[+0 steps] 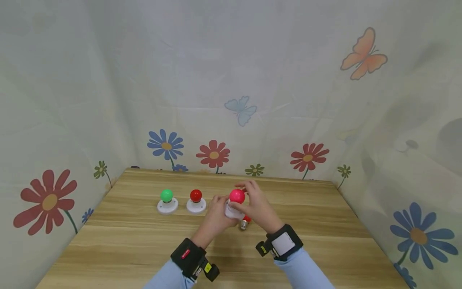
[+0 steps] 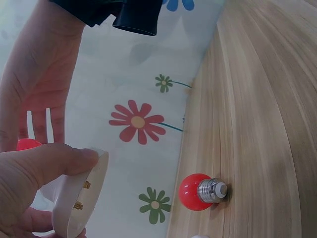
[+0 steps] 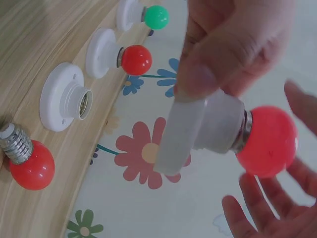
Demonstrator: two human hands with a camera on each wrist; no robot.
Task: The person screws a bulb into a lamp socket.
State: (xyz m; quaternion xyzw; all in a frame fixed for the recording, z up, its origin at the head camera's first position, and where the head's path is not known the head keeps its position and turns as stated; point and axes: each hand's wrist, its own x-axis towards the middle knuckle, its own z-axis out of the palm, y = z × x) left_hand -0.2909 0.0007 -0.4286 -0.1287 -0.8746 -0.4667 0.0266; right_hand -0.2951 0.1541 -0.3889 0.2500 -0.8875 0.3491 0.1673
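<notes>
My left hand (image 1: pixel 215 216) grips a white round lamp holder (image 3: pixel 182 134) by its base, raised off the table and tilted. A red light bulb (image 1: pixel 237 196) sits in its socket, with a bit of the metal thread showing at the neck. Brass terminals show on the holder's underside in the left wrist view. Around the bulb, my right hand (image 1: pixel 260 206) has its fingers spread and loosely bent; in the right wrist view these fingers (image 3: pixel 257 203) stand apart from the bulb's glass. Below the hands a loose red bulb (image 2: pixel 194 192) lies on the table, its metal screw base (image 2: pixel 210 191) bare.
On the wooden table (image 1: pixel 144 249), a lamp holder without a bulb (image 3: pixel 57 99) stands beside the loose bulb. Farther left are two more holders, one with a red bulb (image 1: pixel 196 195), one with a green bulb (image 1: pixel 166 195). A flower-printed curtain (image 1: pixel 187 100) surrounds the table's back and sides.
</notes>
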